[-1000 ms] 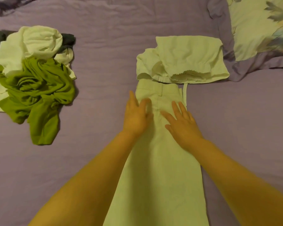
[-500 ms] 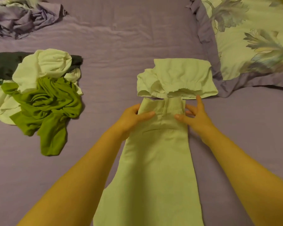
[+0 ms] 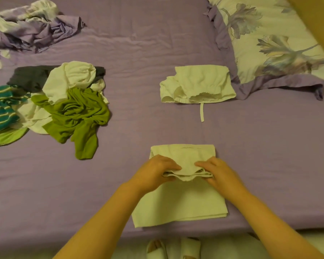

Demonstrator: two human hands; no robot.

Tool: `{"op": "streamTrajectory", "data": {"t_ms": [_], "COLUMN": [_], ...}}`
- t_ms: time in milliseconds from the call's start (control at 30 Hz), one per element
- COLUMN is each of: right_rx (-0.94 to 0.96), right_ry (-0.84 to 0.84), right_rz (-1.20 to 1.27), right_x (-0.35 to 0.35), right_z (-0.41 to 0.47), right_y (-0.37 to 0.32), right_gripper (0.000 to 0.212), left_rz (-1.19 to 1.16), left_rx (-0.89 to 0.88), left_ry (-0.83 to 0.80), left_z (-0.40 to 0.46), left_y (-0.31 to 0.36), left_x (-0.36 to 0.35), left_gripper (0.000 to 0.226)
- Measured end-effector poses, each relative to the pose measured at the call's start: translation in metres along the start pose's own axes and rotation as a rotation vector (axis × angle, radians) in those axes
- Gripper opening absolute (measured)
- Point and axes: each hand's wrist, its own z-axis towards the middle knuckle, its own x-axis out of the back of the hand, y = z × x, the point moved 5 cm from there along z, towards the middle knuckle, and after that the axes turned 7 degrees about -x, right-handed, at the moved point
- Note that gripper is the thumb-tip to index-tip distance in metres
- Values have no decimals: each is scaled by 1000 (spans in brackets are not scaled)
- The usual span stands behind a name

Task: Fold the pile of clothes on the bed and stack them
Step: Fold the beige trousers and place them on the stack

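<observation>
Pale cream trousers (image 3: 180,200), partly folded, lie at the near edge of the bed with the purple sheet (image 3: 138,43), directly in front of the person. The upper portion has been doubled back toward the near edge, and its free edge is held on either side: the left hand (image 3: 155,171) and the right hand (image 3: 216,171) each have their fingers curled round the layered cloth, pinching it. Further up the bed, well apart from the trousers, a folded white garment with a loose drawstring (image 3: 196,85) rests just beside the floral pillow with a purple border (image 3: 269,43); it appears to be the start of the stack. To the left lies the unfolded pile of clothes (image 3: 60,105), including an olive-green top, white pieces, a dark grey item and a teal striped one. A rumpled lilac and white heap of fabric (image 3: 32,25) occupies the far left corner; whether it belongs to the task cannot be told. Judged progress: one item done, one under way, most of the pile remaining.
</observation>
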Motion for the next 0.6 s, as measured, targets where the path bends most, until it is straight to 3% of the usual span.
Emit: {"op": "streamTrajectory", "data": {"t_ms": [167, 300, 400, 533, 600], "right_rx": [5, -61, -165, -195, -348], "right_ry": [-132, -191, -228, -77, 21], "right_rz": [-143, -76, -7, -46, 96], "right_x": [-43, -66, -83, -94, -91], "right_z": [-43, -59, -67, -68, -61], "right_y": [4, 8, 12, 14, 16], "right_gripper": [56, 43, 44, 44, 51], "left_rz": [39, -106, -86, 155, 123], "left_rx": [76, 220, 295, 339, 446], "left_ry": [-22, -23, -53, 34, 125], "left_z": [-41, -62, -68, -66, -62], "left_y": [-1, -8, -13, -21, -24], "left_x": [-47, -83, -106, -119, -116], "left_gripper": [36, 47, 45, 37, 42]}}
